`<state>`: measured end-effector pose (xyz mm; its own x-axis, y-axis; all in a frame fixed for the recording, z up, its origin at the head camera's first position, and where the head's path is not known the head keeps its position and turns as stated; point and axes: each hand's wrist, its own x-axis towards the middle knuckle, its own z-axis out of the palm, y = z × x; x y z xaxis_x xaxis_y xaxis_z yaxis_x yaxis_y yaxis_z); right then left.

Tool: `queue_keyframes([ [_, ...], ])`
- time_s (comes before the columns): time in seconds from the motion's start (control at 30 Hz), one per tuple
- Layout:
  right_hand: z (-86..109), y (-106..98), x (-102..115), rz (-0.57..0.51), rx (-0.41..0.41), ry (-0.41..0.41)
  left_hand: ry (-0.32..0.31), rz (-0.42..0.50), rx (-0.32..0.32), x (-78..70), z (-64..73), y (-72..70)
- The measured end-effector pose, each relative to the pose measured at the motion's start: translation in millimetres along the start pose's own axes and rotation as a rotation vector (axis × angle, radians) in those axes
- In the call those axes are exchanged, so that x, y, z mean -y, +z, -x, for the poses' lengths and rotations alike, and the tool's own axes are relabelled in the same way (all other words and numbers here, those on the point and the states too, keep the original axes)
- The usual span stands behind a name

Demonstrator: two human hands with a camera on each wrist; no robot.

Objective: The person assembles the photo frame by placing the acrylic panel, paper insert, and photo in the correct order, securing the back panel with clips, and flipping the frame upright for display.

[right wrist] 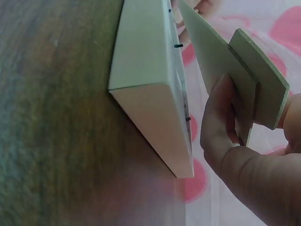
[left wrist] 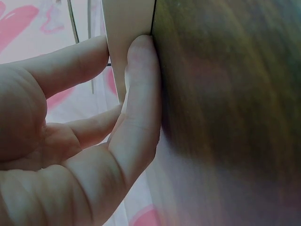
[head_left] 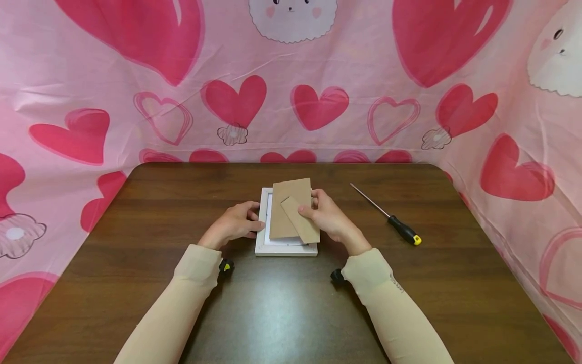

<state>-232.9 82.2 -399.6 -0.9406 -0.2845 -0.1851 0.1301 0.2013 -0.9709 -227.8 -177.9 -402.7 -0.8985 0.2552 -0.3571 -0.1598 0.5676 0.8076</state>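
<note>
White rectangular frame (head_left: pixel 285 250) on dark-brown wooden worktop (head_left: pixel 177 202): left hand (head_left: pixel 235 221) grips its left edge. Tan rectangular backing board (head_left: pixel 291 212), tilted above: right hand (head_left: pixel 329 217) pinches its right side.

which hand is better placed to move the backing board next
Probably the right hand: it grips the backing board, tilted above the white picture frame, while the left hand holds the frame's left side.

Matt, cardboard-like backing panel (head_left: pixel 295 194) — smooth frame (head_left: pixel 285 249) — wood-grained table (head_left: pixel 150 222) with a soft gloss, metal-shafted screwdriver (head_left: pixel 393 221)
</note>
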Motion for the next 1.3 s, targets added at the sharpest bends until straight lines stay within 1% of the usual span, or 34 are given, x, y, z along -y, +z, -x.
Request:
queue_keyframes([
  [0.3,-1.0,6.2,-3.7,0.002,-0.003,0.005,0.007,0.021,0.005,-0.7,0.2,0.2],
  [0.57,-1.0,10.9,-4.0,0.033,-0.004,0.012,0.011,0.035,0.006,2.0,0.7,0.1],
  [0.93,-0.5,15.4,-4.6,0.025,0.01,0.029,0.015,0.03,0.0,0.4,1.0,-0.1],
  [1.07,0.4,16.4,-4.4,0.043,0.004,0.019,0.014,0.025,-0.004,0.0,0.9,0.1],
  [1.2,1.6,17.6,-4.1,0.103,-0.024,-0.004,0.013,0.03,-0.004,0.2,0.2,0.1],
  [1.3,2.2,17.3,-4.4,0.196,-0.06,-0.026,0.01,0.035,-0.001,0.0,0.1,-0.2],
])
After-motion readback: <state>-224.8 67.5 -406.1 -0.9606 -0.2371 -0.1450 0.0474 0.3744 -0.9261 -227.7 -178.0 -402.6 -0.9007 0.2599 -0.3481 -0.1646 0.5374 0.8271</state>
